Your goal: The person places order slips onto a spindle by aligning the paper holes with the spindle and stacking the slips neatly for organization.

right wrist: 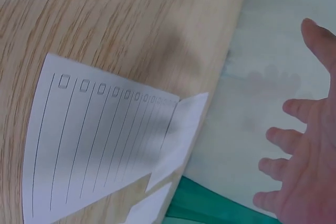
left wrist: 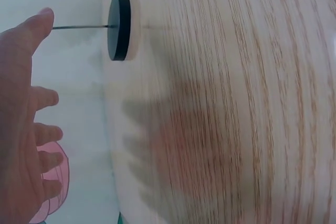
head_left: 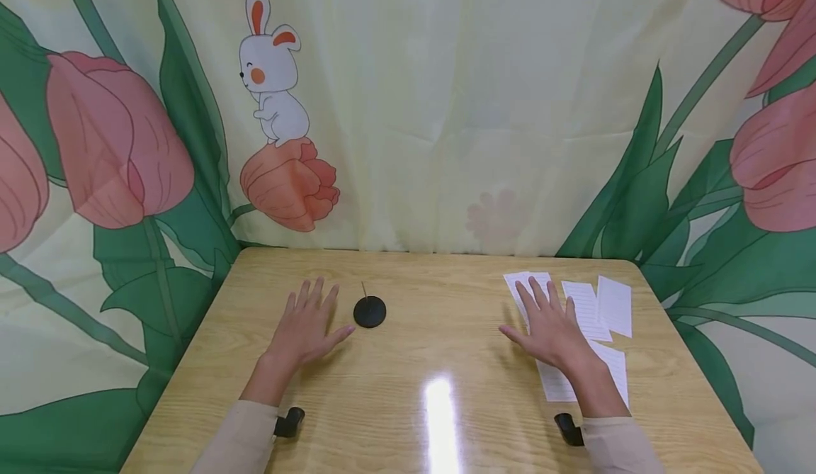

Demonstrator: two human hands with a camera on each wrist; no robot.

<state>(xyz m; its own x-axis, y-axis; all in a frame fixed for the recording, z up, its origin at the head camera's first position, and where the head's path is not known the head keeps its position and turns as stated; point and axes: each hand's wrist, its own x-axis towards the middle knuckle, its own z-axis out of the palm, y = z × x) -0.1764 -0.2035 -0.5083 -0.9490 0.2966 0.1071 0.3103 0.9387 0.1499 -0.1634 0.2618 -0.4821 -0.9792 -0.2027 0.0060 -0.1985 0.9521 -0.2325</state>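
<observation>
A pale cloth backdrop [head_left: 414, 105] printed with large pink tulips [head_left: 121, 141] and a white rabbit [head_left: 283, 113] fills the space behind a wood-grain table [head_left: 408, 318]; on its left half, near the far edge, sits a black round base [head_left: 370, 312], lying flat, with a thin rod [head_left: 364, 289] standing up from it. Just beside it hangs the left hand [head_left: 302, 332], raised above the wood, its shadow falling on the grain; its fingers are straight and spread, thumb out toward the base but apart from it — the hand holds nothing.

Across the table, the right hand [head_left: 548, 329] is likewise raised, fingers apart, thumb pointing inward, nothing in its grasp; under and around it lie white paper sheets [head_left: 615, 306] — some ruled with lines, one with a row of small printed boxes along an edge, as the right wrist view shows; the hand and forearm cover part of them, so I cannot tell the exact count.

Nearer the viewer, light sleeves [head_left: 239, 438] cover both forearms, a black device [head_left: 290, 423] at the inner side of each wrist; between them a bright reflection [head_left: 441, 424] streaks the tabletop.
</observation>
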